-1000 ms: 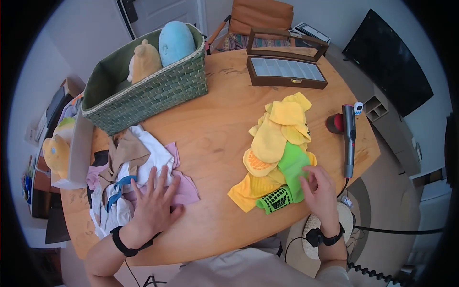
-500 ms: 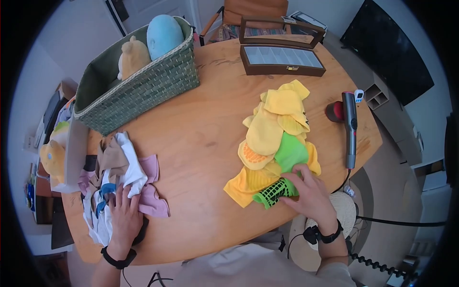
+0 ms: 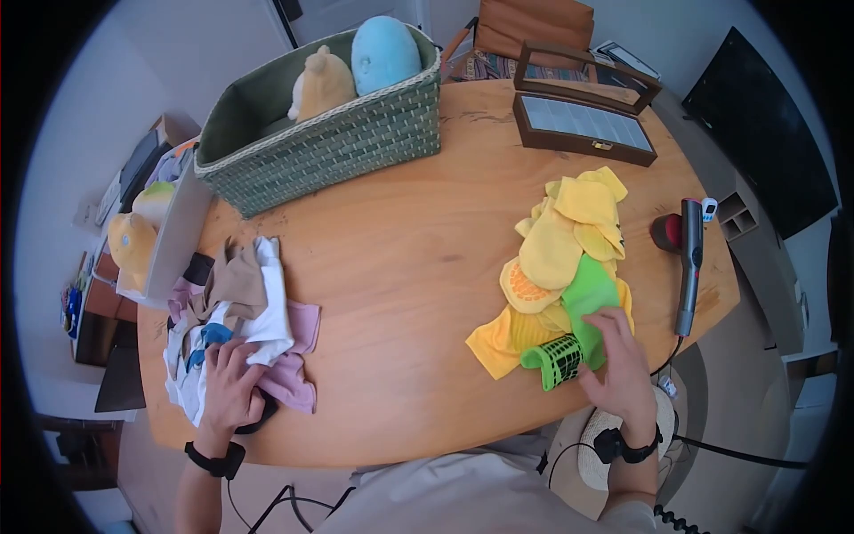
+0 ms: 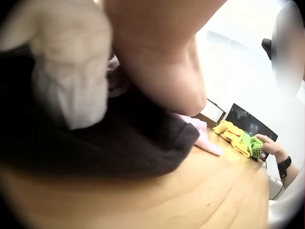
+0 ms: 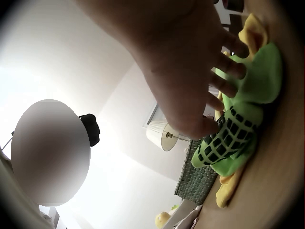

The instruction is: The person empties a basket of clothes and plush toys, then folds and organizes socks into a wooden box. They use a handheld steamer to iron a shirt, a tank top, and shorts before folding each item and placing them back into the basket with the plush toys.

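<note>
My left hand (image 3: 233,387), fingers bent, rests on the near side of a heap of socks (image 3: 240,276) in white, brown, pink and blue. A black sock (image 4: 157,143) lies beneath it, close up in the left wrist view. At the right, my right hand (image 3: 618,369) hovers with loosely spread fingers at the edge of a green sock (image 3: 589,298) with a black grid sole. In the right wrist view its thumb is right by the grid (image 5: 228,136), and nothing is gripped. Yellow socks (image 3: 556,249), one with an orange-slice patch, spread out beyond the green one.
A green woven basket (image 3: 329,156) holding two plush toys stands at the back left. Behind the heap is a white bin (image 3: 182,236) with more plush toys. A lidded compartment box (image 3: 583,129) stands open at the back right; a grey-black corded device (image 3: 690,267) lies near the right edge.
My left hand went from spread flat to bent, drawing the heap leftward into a tighter bunch. The right hand came down to the green sock's grid end, then its fingers loosened. The head view shifted.
</note>
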`<action>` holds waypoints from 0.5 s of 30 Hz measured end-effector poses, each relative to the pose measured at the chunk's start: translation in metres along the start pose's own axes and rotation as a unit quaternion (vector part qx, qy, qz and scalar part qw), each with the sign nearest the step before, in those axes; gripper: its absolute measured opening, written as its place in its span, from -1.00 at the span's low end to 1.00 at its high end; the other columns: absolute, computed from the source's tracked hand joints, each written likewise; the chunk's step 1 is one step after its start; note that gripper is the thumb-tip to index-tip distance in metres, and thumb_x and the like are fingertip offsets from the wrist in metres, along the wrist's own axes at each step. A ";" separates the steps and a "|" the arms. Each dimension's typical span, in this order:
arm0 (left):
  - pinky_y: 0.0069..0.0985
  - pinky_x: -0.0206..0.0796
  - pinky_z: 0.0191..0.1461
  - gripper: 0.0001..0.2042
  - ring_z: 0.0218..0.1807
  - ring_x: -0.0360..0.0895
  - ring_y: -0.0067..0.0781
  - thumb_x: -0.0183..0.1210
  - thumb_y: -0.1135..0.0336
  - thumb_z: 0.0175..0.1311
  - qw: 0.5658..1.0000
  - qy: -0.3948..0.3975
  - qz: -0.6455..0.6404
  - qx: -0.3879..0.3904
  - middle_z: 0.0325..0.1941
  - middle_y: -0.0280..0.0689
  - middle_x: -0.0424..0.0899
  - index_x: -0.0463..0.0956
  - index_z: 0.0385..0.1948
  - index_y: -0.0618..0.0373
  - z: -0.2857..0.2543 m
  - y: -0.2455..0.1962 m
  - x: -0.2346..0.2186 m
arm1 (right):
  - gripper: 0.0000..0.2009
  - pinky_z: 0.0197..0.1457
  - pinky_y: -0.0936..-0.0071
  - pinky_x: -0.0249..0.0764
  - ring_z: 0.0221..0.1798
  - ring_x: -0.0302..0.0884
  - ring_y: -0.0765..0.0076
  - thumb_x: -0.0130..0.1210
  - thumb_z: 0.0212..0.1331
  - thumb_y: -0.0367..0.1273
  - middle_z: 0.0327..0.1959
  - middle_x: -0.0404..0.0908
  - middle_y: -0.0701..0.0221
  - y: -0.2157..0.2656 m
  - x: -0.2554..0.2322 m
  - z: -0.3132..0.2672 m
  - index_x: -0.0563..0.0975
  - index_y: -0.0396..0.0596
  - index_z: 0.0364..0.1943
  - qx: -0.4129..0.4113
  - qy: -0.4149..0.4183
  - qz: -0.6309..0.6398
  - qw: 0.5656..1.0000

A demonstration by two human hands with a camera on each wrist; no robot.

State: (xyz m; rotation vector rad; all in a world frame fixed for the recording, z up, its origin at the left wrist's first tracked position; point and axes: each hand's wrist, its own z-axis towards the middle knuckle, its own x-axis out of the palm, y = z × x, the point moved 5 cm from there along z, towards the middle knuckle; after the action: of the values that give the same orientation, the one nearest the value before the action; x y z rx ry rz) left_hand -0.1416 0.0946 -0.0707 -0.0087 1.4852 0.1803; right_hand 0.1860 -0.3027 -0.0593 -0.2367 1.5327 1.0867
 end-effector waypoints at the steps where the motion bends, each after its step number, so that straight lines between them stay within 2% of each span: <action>1: 0.07 0.16 0.22 -0.65 0.19 0.42 0.05 0.13 0.18 -0.18 0.999 -0.033 -0.013 0.005 0.00 -0.09 0.50 0.52 -0.32 0.16 0.000 -0.005 -0.006 | -0.30 0.02 0.03 0.52 0.02 0.57 -0.14 0.45 -0.08 -0.28 0.14 0.43 0.16 0.002 -0.002 0.000 0.40 -0.06 0.22 0.020 -0.048 -0.020 0.998; 2: 0.08 0.15 0.22 -0.65 0.17 0.42 0.04 0.15 0.16 -0.19 0.997 -0.067 -0.027 0.010 -0.01 -0.09 0.50 0.52 -0.32 0.15 -0.001 -0.010 -0.011 | -0.30 0.02 0.03 0.52 0.02 0.57 -0.14 0.45 -0.08 -0.28 0.14 0.43 0.16 0.008 0.000 0.001 0.40 -0.06 0.22 0.015 -0.048 -0.017 0.999; 4: 0.11 0.14 0.24 -0.65 0.18 0.40 0.03 0.21 0.15 -0.15 0.995 -0.096 -0.018 0.001 0.02 -0.10 0.49 0.53 -0.30 0.12 0.002 -0.020 -0.013 | -0.27 0.05 -0.01 0.51 0.08 0.55 -0.18 0.45 -0.03 -0.25 0.19 0.36 0.10 0.008 0.000 0.006 0.35 -0.07 0.27 0.095 -0.054 -0.082 0.991; 5: 0.13 0.13 0.26 -0.64 0.21 0.39 0.04 0.25 0.13 -0.12 0.993 -0.107 -0.024 -0.030 0.04 -0.11 0.49 0.53 -0.27 0.10 0.010 -0.026 -0.016 | -0.27 0.05 -0.01 0.51 0.08 0.55 -0.18 0.45 -0.03 -0.25 0.19 0.36 0.10 0.010 0.000 0.008 0.35 -0.07 0.27 0.086 -0.056 -0.083 0.991; 6: 0.15 0.12 0.28 -0.63 0.23 0.38 0.04 0.29 0.12 -0.09 0.991 -0.118 -0.030 -0.062 0.07 -0.12 0.48 0.53 -0.25 0.09 0.017 -0.030 -0.019 | -0.30 0.05 0.00 0.51 0.08 0.56 -0.17 0.45 -0.02 -0.24 0.15 0.41 0.11 0.005 0.007 0.008 0.37 -0.07 0.24 0.101 -0.019 -0.082 0.991; 7: 0.24 0.06 0.36 -0.53 0.32 0.32 0.06 0.34 0.09 -0.07 0.991 -0.099 -0.024 -0.091 0.17 -0.11 0.44 0.52 -0.08 0.06 0.022 -0.031 -0.019 | -0.33 0.05 0.00 0.51 0.08 0.57 -0.16 0.45 0.00 -0.23 0.12 0.46 0.12 0.001 0.013 0.010 0.40 -0.08 0.20 0.112 0.019 -0.079 0.990; 8: 0.24 0.06 0.36 -0.53 0.32 0.32 0.06 0.34 0.09 -0.07 0.989 -0.101 -0.015 -0.106 0.17 -0.11 0.44 0.52 -0.08 0.06 0.031 -0.033 -0.022 | -0.33 0.05 0.00 0.51 0.08 0.57 -0.16 0.45 0.00 -0.23 0.12 0.46 0.12 -0.001 0.015 0.010 0.40 -0.08 0.20 0.095 0.021 -0.075 0.992; 10: 0.31 -0.01 0.42 -0.41 0.39 0.25 0.08 0.35 0.06 -0.07 0.980 -0.066 0.008 -0.187 0.25 -0.08 0.39 0.47 0.08 0.05 0.041 -0.026 -0.017 | -0.41 0.01 0.04 0.52 0.01 0.60 -0.15 0.46 -0.02 -0.25 -0.05 0.58 0.15 -0.010 0.029 0.010 0.44 -0.11 0.10 0.073 0.077 -0.082 0.991; 11: 0.33 -0.04 0.43 -0.38 0.41 0.23 0.09 0.35 0.05 -0.05 0.979 -0.023 -0.013 -0.201 0.27 -0.06 0.36 0.45 0.13 0.04 0.037 -0.019 -0.003 | -0.41 0.01 0.04 0.52 0.01 0.60 -0.15 0.46 -0.02 -0.25 -0.05 0.58 0.15 -0.007 0.032 0.012 0.44 -0.11 0.10 0.056 0.085 -0.074 0.992; 12: 0.36 -0.07 0.45 -0.35 0.42 0.21 0.10 0.35 0.04 -0.03 0.976 0.017 -0.036 -0.213 0.30 -0.05 0.34 0.43 0.17 0.03 0.034 -0.013 0.009 | -0.49 0.00 0.11 0.52 -0.03 0.61 -0.14 0.43 -0.01 -0.32 -0.16 0.59 0.16 -0.003 0.030 0.014 0.45 -0.12 0.03 0.051 0.095 -0.063 0.992; 13: 0.24 0.01 0.43 -0.41 0.35 0.29 0.04 0.35 0.01 0.01 0.981 0.019 -0.001 -0.192 0.21 -0.09 0.40 0.45 0.11 0.01 0.035 -0.015 0.006 | -0.56 0.00 0.17 0.51 -0.08 0.62 -0.13 0.41 -0.01 -0.39 -0.28 0.59 0.17 -0.003 0.027 0.014 0.46 -0.13 -0.05 0.048 0.103 -0.054 0.992; 14: 0.24 0.01 0.43 -0.41 0.35 0.29 0.04 0.35 0.01 0.01 0.979 0.018 0.004 -0.201 0.21 -0.09 0.40 0.45 0.11 0.01 0.030 -0.013 0.005 | -0.56 0.00 0.17 0.51 -0.08 0.62 -0.13 0.41 -0.01 -0.39 -0.28 0.59 0.17 -0.005 0.023 0.012 0.46 -0.13 -0.05 0.037 0.105 -0.050 0.992; 15: 0.16 0.05 0.41 -0.44 0.30 0.34 -0.02 0.35 0.01 0.02 0.982 0.033 -0.005 -0.188 0.15 -0.13 0.43 0.46 0.08 -0.01 0.026 -0.013 0.008 | -0.60 -0.03 0.26 0.51 -0.14 0.62 -0.01 0.37 0.02 -0.42 -0.28 0.60 0.21 -0.010 0.019 0.009 0.44 -0.13 -0.08 0.037 0.102 -0.025 0.994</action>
State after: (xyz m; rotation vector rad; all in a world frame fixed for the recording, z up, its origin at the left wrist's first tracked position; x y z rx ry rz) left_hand -0.1137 0.0855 -0.0776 -0.3308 1.4970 0.4537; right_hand 0.1933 -0.2939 -0.0800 -0.3426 1.7359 0.9879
